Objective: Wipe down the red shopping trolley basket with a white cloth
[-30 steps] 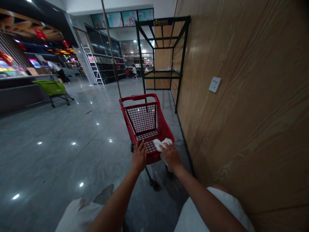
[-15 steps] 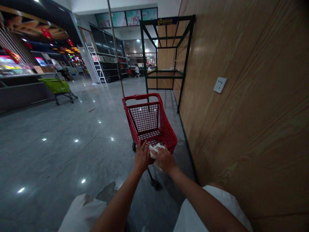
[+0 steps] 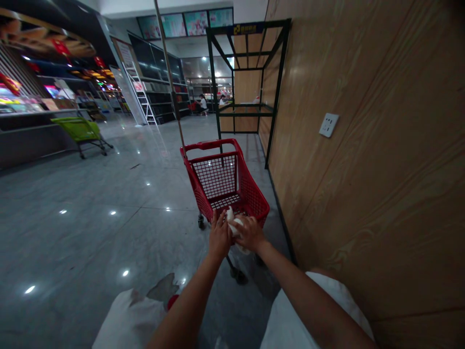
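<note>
1. Two bare hands are right up close: the left hand (image 3: pixel 220 236) and the right hand (image 3: pixel 250 233) meet over a crumpled white cloth (image 3: pixel 234 226), which is bunched between them.
2. Right grip is curled over the cloth with the fingers together. Left grip has its fingers together against the cloth's other side, but it's dim and blurry here, so I can't really say if that one's clamped.
3. The cloth sits at the near end of a red plastic shopping cart (image 3: pixel 209 144), its long axis running from upper left to lower right. The right hand is the one more on top of it.
4. Polished gray floor (image 3: pixel 72 232) is on the left, and a wood-grain wall panel (image 3: pixel 363 194) with a wall socket (image 3: pixel 329 125) is on the right.
5. Farther on are a black metal rack (image 3: pixel 250 29), a green shopping cart (image 3: pixel 78 130), a stepladder (image 3: pixel 143 99) and a person in a white top (image 3: pixel 202 104).
</note>
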`<action>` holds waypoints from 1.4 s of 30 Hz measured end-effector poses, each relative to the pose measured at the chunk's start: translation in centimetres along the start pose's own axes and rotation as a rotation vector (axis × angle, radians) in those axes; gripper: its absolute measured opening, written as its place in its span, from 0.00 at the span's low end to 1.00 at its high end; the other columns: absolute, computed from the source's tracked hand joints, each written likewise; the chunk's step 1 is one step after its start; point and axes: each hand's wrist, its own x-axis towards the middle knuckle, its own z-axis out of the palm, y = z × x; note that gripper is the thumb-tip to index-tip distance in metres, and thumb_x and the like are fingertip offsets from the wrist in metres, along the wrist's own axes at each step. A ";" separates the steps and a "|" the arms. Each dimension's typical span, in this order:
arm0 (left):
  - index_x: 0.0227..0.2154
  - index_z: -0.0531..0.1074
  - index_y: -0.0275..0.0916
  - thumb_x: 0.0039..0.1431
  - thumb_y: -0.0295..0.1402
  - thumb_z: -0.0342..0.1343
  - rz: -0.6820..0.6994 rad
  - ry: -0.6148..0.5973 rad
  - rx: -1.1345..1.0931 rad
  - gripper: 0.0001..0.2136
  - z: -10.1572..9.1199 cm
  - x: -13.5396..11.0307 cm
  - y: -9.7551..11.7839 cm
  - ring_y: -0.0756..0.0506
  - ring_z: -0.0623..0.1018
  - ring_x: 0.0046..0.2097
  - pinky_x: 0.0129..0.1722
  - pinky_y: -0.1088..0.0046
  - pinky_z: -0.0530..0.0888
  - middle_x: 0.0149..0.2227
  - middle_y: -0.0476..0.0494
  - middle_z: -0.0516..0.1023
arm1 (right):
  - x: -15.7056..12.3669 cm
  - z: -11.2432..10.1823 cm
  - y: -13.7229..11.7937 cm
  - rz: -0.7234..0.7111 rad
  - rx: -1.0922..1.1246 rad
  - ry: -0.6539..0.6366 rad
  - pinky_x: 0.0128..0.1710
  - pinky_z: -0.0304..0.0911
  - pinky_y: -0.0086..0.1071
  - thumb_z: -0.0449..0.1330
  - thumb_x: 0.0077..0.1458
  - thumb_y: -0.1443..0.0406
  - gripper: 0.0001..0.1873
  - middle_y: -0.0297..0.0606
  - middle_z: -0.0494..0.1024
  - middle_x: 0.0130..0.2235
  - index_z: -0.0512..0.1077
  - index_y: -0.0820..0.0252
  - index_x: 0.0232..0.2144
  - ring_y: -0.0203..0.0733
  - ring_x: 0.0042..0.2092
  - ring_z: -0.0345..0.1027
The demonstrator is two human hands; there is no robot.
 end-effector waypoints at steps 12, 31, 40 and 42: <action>0.60 0.59 0.37 0.66 0.33 0.38 0.004 -0.010 -0.075 0.21 -1.1 -0.8 -1.4 0.40 0.43 0.68 0.63 0.49 0.58 0.63 0.39 0.62 | -0.2 -2.3 3.7 -0.034 0.033 -0.012 0.51 0.58 0.40 0.60 0.55 0.61 0.15 0.45 0.72 0.52 0.72 0.58 0.44 0.46 0.52 0.63; 0.57 0.64 0.37 0.66 0.34 0.38 0.019 -0.047 -0.014 0.20 -2.8 -1.6 -3.8 0.40 0.47 0.68 0.64 0.51 0.59 0.62 0.42 0.63 | -0.8 -2.4 4.0 -0.057 0.017 0.001 0.58 0.53 0.43 0.55 0.61 0.62 0.09 0.37 0.77 0.43 0.74 0.53 0.41 0.41 0.47 0.67; 0.56 0.64 0.33 0.66 0.33 0.38 -0.072 0.012 -0.045 0.20 -1.6 -1.9 -2.9 0.40 0.44 0.68 0.65 0.52 0.59 0.61 0.39 0.64 | -0.6 1.5 -1.5 0.043 0.104 0.242 0.61 0.51 0.46 0.52 0.62 0.67 0.11 0.37 0.77 0.45 0.74 0.55 0.42 0.42 0.48 0.67; 0.56 0.65 0.33 0.66 0.33 0.38 -0.078 -0.005 -0.023 0.20 -1.8 -2.0 -3.0 0.40 0.45 0.68 0.64 0.53 0.60 0.61 0.39 0.64 | 0.2 3.0 -4.0 0.016 0.109 0.240 0.61 0.52 0.46 0.53 0.62 0.68 0.11 0.39 0.76 0.47 0.73 0.57 0.44 0.42 0.49 0.67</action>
